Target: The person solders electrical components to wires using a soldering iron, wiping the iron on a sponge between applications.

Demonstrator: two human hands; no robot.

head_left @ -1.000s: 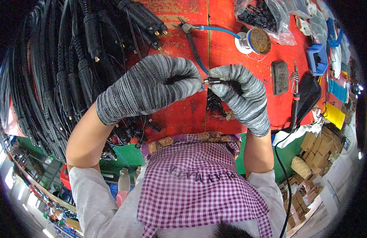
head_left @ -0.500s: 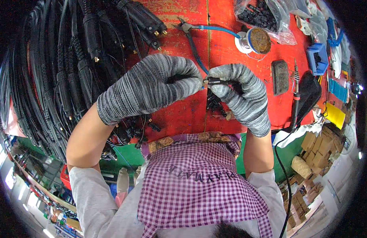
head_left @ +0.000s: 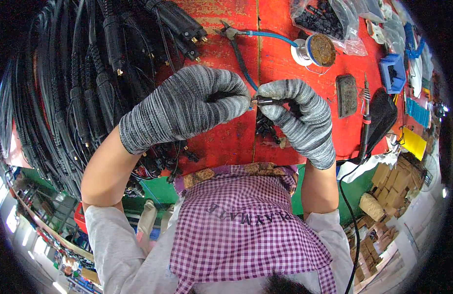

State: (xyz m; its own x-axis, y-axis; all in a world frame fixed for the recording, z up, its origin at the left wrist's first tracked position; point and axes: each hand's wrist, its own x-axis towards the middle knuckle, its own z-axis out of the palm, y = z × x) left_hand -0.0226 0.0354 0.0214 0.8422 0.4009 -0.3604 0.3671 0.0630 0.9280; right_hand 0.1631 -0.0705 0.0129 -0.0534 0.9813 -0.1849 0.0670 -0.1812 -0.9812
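Both my hands wear grey striped knit gloves and meet over the red table [head_left: 212, 147]. My right hand [head_left: 305, 117] is closed in a pinch on a small black connector [head_left: 265, 101], whose metal end points left. Thumb and fingertips of my left hand [head_left: 187, 100] press together right against that metal end. Whatever they hold is hidden, though a tiny blue bit shows just below the fingertips. Under the hands lies a small pile of black parts [head_left: 266, 127]. Just beyond them are nippers [head_left: 230, 33] with blue and dark handles.
Thick black cables [head_left: 55, 98] with plugs cover the left side. To the right are a solder spool [head_left: 320, 50], a dark rectangular block [head_left: 346, 95], a soldering iron [head_left: 366, 115] and a blue bin [head_left: 393, 73]. A clear bag of black parts [head_left: 318, 22] lies farther back.
My hands hold nearly the same pose at the connector, with only a very slight shift.
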